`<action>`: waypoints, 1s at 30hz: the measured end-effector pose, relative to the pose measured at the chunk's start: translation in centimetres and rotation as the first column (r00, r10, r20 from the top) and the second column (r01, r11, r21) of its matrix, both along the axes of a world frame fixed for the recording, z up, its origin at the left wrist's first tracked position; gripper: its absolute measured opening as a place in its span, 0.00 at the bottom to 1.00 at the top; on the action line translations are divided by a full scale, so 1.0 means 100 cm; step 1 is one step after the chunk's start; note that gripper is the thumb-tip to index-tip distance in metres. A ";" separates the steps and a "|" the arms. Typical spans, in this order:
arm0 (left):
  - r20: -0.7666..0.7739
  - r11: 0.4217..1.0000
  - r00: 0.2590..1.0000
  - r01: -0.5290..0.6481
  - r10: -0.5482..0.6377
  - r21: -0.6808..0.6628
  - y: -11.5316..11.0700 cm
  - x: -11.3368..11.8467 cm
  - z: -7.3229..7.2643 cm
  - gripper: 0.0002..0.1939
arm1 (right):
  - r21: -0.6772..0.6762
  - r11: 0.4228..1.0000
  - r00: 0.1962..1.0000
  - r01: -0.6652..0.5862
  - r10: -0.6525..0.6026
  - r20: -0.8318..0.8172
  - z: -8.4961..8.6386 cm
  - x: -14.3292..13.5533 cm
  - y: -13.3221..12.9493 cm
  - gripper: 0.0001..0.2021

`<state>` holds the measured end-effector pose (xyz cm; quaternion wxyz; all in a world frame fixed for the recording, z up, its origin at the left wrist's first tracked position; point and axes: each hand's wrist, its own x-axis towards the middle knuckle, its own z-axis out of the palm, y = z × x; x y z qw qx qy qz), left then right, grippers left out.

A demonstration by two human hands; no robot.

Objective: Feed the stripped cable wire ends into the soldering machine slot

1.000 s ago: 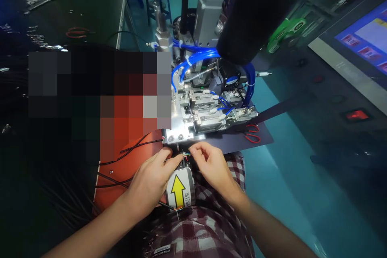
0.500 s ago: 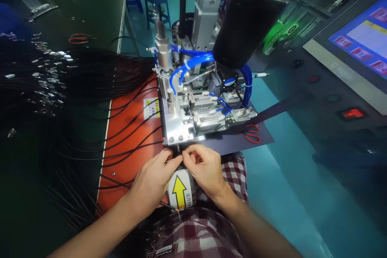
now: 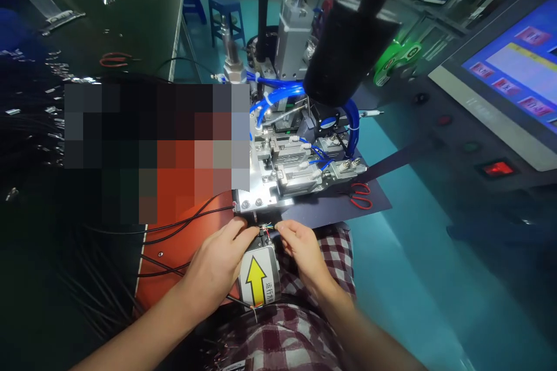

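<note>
Thin coloured wires (image 3: 267,226) fan out at the front edge of the metal machine (image 3: 300,177), just right of my left fingertips. My left hand (image 3: 220,252) is closed there, thumb and finger pinched on the cable end from which the wires seem to come; the cable itself is hidden. My right hand (image 3: 304,249) is closed in a pinch at the wires' free tips. Below the fingertips is a block with a yellow arrow label (image 3: 256,278). Another cable end with bared wires (image 3: 256,306) lies at the near end of that block.
Black cables (image 3: 187,227) cross the orange surface (image 3: 174,290) on the left. Red-handled scissors (image 3: 361,196) lie on the dark plate at right. A black cylinder (image 3: 348,52) hangs over the machine. A touchscreen panel (image 3: 509,69) stands right. A pixelated block hides part of the left side.
My right hand has drawn away to the right from my left fingertips, and coloured wires now show between them. My left hand stays in nearly the same place.
</note>
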<state>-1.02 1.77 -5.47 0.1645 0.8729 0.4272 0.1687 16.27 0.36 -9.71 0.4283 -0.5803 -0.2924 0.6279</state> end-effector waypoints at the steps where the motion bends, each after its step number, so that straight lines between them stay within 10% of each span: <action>1: -0.005 1.000 1.000 -0.003 0.003 -0.009 0.000 0.000 0.000 0.15 | -0.001 1.000 1.000 -0.009 0.009 0.000 0.001 0.000 -0.003 0.14; 11: -0.034 1.000 0.999 -0.015 0.015 -0.015 0.000 0.001 0.002 0.16 | 0.254 0.942 0.797 -0.218 0.022 0.604 0.033 -0.002 -0.002 0.07; 17: -0.080 0.999 0.996 -0.043 0.045 0.022 -0.003 0.000 0.004 0.18 | 0.047 0.995 0.995 -0.086 0.084 0.047 -0.005 0.001 0.006 0.07; 30: -0.179 0.995 0.983 -0.013 0.031 0.099 -0.003 0.000 0.008 0.19 | 0.081 0.993 0.994 -0.091 0.095 -0.047 0.007 -0.003 0.014 0.13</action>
